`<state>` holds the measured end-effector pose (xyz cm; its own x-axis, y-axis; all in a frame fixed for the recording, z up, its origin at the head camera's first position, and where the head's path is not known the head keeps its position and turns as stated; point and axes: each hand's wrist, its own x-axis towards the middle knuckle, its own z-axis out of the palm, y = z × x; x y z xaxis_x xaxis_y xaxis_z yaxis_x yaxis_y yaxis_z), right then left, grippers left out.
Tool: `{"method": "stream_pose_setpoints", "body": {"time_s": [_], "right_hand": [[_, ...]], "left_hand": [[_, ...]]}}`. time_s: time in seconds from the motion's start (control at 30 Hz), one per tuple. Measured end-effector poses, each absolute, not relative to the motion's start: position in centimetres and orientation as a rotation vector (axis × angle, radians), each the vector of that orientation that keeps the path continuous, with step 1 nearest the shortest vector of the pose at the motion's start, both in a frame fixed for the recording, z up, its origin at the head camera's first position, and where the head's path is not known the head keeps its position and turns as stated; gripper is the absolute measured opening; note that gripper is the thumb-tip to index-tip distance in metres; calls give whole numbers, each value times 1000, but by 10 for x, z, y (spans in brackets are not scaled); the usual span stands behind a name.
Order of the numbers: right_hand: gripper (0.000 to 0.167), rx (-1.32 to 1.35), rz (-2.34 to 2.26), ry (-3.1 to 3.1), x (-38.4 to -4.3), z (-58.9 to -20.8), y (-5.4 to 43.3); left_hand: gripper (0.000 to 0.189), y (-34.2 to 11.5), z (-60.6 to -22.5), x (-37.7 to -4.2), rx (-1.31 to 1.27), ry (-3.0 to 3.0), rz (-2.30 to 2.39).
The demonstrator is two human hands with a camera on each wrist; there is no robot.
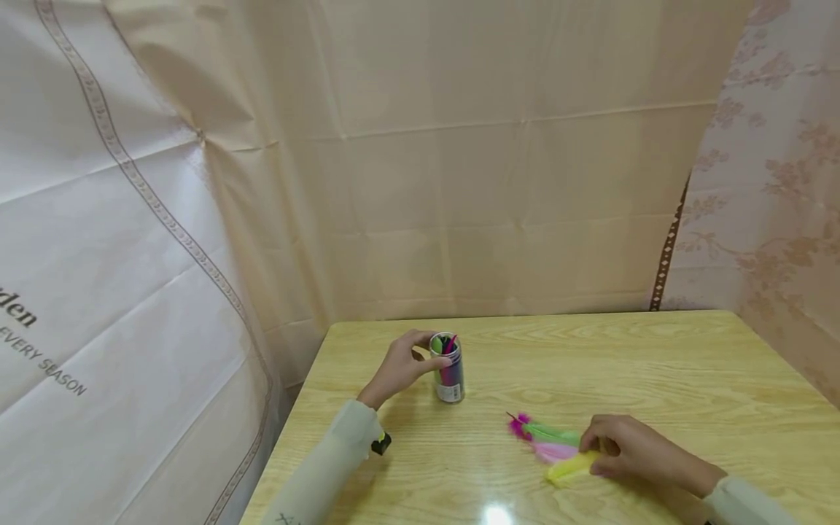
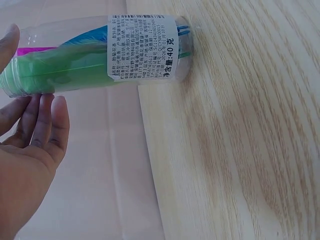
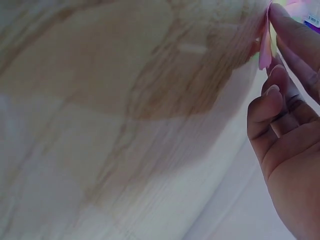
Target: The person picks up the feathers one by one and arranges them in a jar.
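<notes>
A clear jar [image 1: 450,375] stands upright near the table's far left part. My left hand [image 1: 407,364] grips it near the rim, thumb on one side and fingers on the other. Inside the jar, the left wrist view shows a green feather [image 2: 65,72], a blue feather [image 2: 87,37] and a bit of magenta. To the right, my right hand [image 1: 633,452] pinches a small fan of feathers: yellow [image 1: 566,469], pink [image 1: 551,452], green [image 1: 551,435] and magenta [image 1: 518,426]. From the right wrist, only a pink end [image 3: 265,50] and some yellow show at the fingertips.
The light wood table [image 1: 656,364] has its far edge against a hanging beige cloth [image 1: 492,182]. A white printed cloth [image 1: 131,292] hangs on the left, a floral one [image 1: 781,182] on the right. A printed label [image 2: 142,47] wraps the jar near its base.
</notes>
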<state>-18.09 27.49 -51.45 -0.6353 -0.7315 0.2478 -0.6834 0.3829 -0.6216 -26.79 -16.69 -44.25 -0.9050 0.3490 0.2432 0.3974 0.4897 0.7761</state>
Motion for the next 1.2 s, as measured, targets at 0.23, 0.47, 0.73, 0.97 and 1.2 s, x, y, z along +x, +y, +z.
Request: {"method": "stream_pose_setpoints", "body": {"time_s": [0.23, 0.47, 0.73, 0.97, 1.2], "right_hand": [[26, -1075, -1157, 2482, -184, -516, 275], [11, -1023, -1160, 2486, -185, -517, 274], [4, -1036, -1180, 2512, -186, -514, 272], [6, -1116, -1227, 2620, -188, -508, 274], [8, -1108, -1278, 2753, -189, -506, 270]], "left_hand": [[57, -167, -442, -270, -666, -2676, -1395], [58, -167, -443, -269, -668, -2671, -1397], [57, -167, -442, -269, -660, -2681, -1394], [60, -167, -442, -269, -654, -2677, -1411], [61, -167, -443, -269, -666, -2673, -1405]]}}
